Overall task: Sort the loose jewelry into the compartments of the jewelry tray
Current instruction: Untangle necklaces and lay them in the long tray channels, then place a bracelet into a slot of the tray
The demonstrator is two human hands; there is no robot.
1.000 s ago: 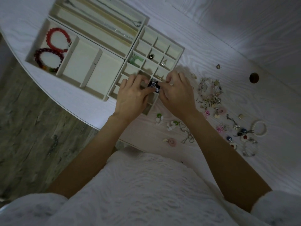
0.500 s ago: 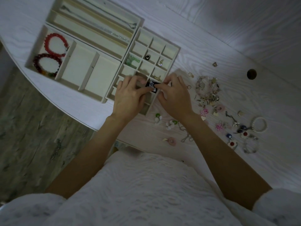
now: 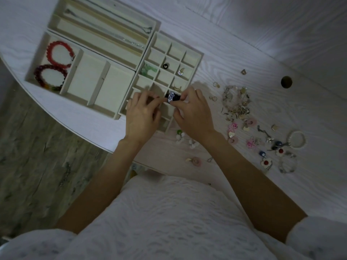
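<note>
A cream grid tray (image 3: 199, 59) of small compartments lies on the white table. Over its near rows, my left hand (image 3: 141, 117) and my right hand (image 3: 193, 113) pinch a blue-and-white patterned piece with a dark part (image 3: 172, 97) between their fingertips. Compartments further back hold a green piece (image 3: 148, 70), a black ring (image 3: 165, 66), a sparkly earring (image 3: 180, 72) and a gold crescent (image 3: 177, 87). Loose jewelry (image 3: 238, 107) lies scattered to the right of the tray.
A wider tray (image 3: 77, 70) on the left holds a red bracelet (image 3: 60, 53) and a dark beaded bracelet (image 3: 49, 76). A long-slot tray (image 3: 105, 25) holds chains. A white bead bracelet (image 3: 297, 138) and flower pieces (image 3: 265, 162) lie right. The table's curved edge runs near my left wrist.
Both hands have stayed together over the grid tray, still holding the blue-and-white piece, which now shows more clearly between the fingertips. The view has shifted slightly.
</note>
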